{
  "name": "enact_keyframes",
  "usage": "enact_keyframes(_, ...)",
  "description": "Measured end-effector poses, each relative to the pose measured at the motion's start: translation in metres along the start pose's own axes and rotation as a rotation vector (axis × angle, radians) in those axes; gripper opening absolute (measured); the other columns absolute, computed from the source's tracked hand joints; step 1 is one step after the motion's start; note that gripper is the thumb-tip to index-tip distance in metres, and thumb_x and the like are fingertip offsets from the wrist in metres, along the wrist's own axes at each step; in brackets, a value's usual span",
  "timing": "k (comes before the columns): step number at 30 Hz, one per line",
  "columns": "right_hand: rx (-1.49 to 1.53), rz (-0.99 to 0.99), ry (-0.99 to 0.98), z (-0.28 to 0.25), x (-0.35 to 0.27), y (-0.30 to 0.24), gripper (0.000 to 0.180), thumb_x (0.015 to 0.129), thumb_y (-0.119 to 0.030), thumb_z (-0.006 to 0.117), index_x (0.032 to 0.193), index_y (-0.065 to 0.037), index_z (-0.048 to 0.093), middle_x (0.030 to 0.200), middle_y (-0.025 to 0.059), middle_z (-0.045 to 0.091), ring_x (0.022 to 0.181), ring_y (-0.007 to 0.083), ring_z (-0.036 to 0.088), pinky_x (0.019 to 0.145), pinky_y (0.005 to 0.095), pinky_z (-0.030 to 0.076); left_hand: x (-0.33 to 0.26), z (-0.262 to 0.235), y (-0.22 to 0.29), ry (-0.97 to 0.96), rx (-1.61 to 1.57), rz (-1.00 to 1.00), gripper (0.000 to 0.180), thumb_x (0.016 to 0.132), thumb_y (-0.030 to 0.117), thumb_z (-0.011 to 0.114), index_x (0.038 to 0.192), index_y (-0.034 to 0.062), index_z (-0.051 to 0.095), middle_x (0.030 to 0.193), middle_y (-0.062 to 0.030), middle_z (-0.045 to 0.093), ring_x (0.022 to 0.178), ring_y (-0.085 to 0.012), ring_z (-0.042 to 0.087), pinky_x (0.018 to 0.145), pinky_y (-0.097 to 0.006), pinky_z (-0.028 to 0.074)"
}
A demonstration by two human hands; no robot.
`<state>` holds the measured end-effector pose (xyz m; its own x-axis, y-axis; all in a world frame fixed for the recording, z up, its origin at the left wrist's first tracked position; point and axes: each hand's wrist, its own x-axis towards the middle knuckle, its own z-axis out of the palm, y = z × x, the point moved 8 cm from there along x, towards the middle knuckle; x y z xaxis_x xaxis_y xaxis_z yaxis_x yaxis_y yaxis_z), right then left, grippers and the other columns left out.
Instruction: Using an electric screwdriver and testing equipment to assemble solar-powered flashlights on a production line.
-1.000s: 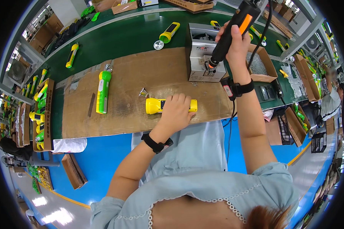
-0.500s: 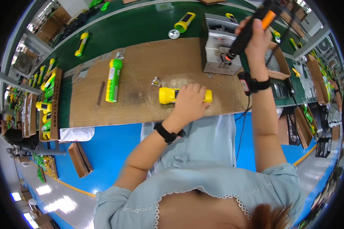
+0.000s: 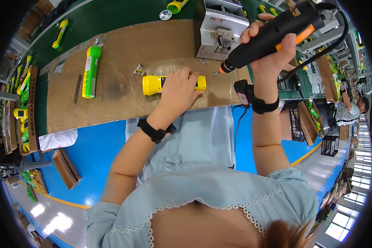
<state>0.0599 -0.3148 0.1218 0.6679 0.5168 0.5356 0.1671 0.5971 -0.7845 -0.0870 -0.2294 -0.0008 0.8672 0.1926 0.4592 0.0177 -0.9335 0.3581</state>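
A yellow flashlight [image 3: 151,85] lies flat on a cardboard sheet [image 3: 124,53], its wide head to the left. My left hand [image 3: 177,93] rests over its body with the fingers wrapped round it, hiding much of the middle. My right hand [image 3: 275,62] grips a black and orange electric screwdriver [image 3: 256,45], tilted with its orange-ringed tip down and left, above the sheet and apart from the flashlight. Behind that tip stands a silver screw feeder [image 3: 203,39]. Small screws [image 3: 215,73] lie loose near its base. A shiny reflector piece [image 3: 140,69] sits just behind the flashlight's head.
A green and yellow flashlight [image 3: 91,72] lies on the left of the cardboard. Farther back, another flashlight [image 3: 177,5] lies near a clear round lens [image 3: 165,15]. At far left stands a carton [image 3: 34,111] of flashlights. The screwdriver's black cable [image 3: 318,56] loops at the right.
The screwdriver has come away from the screw feeder and nearer to me, its tip now in front of it. My left hand stays on the flashlight. The whole view has shifted.
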Motion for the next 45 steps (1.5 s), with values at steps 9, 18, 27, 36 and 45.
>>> enact_keyframes(9, -0.103, 0.07, 0.017, 0.013, -0.037, 0.018, 0.074, 0.075, -0.071, 0.044, 0.103, -0.003, 0.048, 0.076, 0.0084, 0.051, 0.068, 0.022, 0.052, 0.065, 0.0345, 0.044, -0.001, 0.004, -0.001, -0.014, -0.007, -0.008, 0.049, 0.065, 0.03, 0.075, 0.106, 0.0071, 0.059, 0.097, -0.008, 0.054, 0.091, -0.0266, 0.053, 0.078, -0.037, 0.041)
enact_keyframes(18, -0.14, 0.073, 0.013, 0.024, -0.045, 0.021, 0.07, 0.075, -0.068, 0.049, 0.1, -0.003, 0.048, 0.077, 0.009, 0.051, 0.068, 0.0215, 0.052, 0.065, 0.0336, 0.045, -0.001, 0.004, -0.002, 0.001, -0.003, 0.004, 0.048, 0.064, 0.031, 0.075, 0.103, 0.0074, 0.06, 0.097, -0.0067, 0.054, 0.093, -0.0247, 0.053, 0.078, -0.037, 0.04)
enact_keyframes(27, -0.121, 0.054, 0.039, 0.03, -0.058, 0.039, 0.069, 0.07, -0.06, 0.067, 0.097, -0.001, 0.045, 0.075, 0.0099, 0.051, 0.067, 0.0213, 0.052, 0.064, 0.032, 0.046, 0.003, 0.01, -0.006, -0.034, -0.001, -0.016, 0.054, 0.062, 0.032, 0.075, 0.106, 0.0066, 0.06, 0.096, -0.0073, 0.054, 0.094, -0.0261, 0.053, 0.079, -0.038, 0.04)
enact_keyframes(36, -0.135, 0.101, -0.136, 0.038, -0.05, 0.033, 0.065, 0.071, -0.061, 0.063, 0.098, -0.004, 0.045, 0.075, 0.0086, 0.05, 0.065, 0.0219, 0.052, 0.061, 0.033, 0.045, 0.004, 0.007, -0.006, -0.059, -0.071, -0.04, 0.049, 0.062, 0.029, 0.077, 0.102, 0.006, 0.061, 0.095, -0.0083, 0.055, 0.093, -0.0261, 0.054, 0.078, -0.038, 0.041)
enact_keyframes(45, -0.079, -0.394, 0.15, -0.013, 0.038, -0.024, 0.041, 0.086, -0.038, 0.059, 0.093, 0.001, 0.047, 0.07, 0.0125, 0.057, 0.056, 0.0197, 0.056, 0.054, 0.0296, 0.048, 0.005, 0.005, -0.008, -0.055, -0.086, -0.124, 0.045, 0.061, 0.028, 0.078, 0.099, 0.0104, 0.062, 0.091, -0.009, 0.052, 0.087, -0.0281, 0.052, 0.076, -0.039, 0.04)
